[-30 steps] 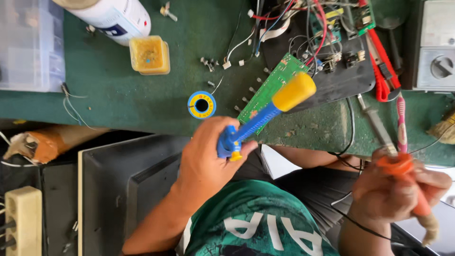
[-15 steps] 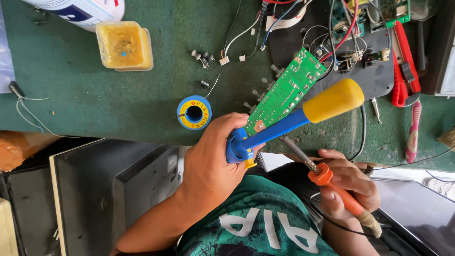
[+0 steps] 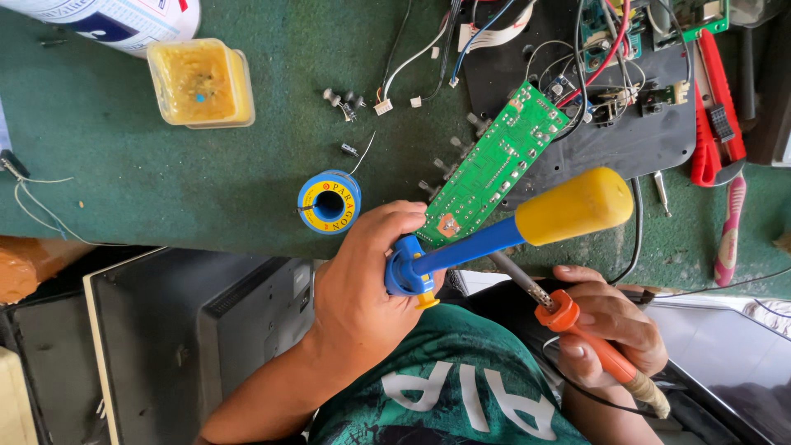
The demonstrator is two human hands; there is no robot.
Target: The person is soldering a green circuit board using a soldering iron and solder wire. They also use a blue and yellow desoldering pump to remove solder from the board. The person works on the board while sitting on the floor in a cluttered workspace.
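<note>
Grip: your left hand (image 3: 362, 288) is clamped on the blue-and-yellow desoldering pump (image 3: 503, 235), right hand (image 3: 614, 325) closed round the orange soldering iron (image 3: 589, 338) | Place: both just below the green circuit board (image 3: 494, 161) | Advice: steady iron tip beside pump nozzle.

Round solder spool (image 3: 328, 203) with a yellow-and-blue label ring, lying flat on the green mat (image 3: 124, 173). Up and left of the spool, a square yellow tub (image 3: 200, 83) (lid off, paste showing). Further up-left, at the frame's edge, a white bottle (image 3: 115, 21) with a blue-and-red label, lying on its side.
</note>
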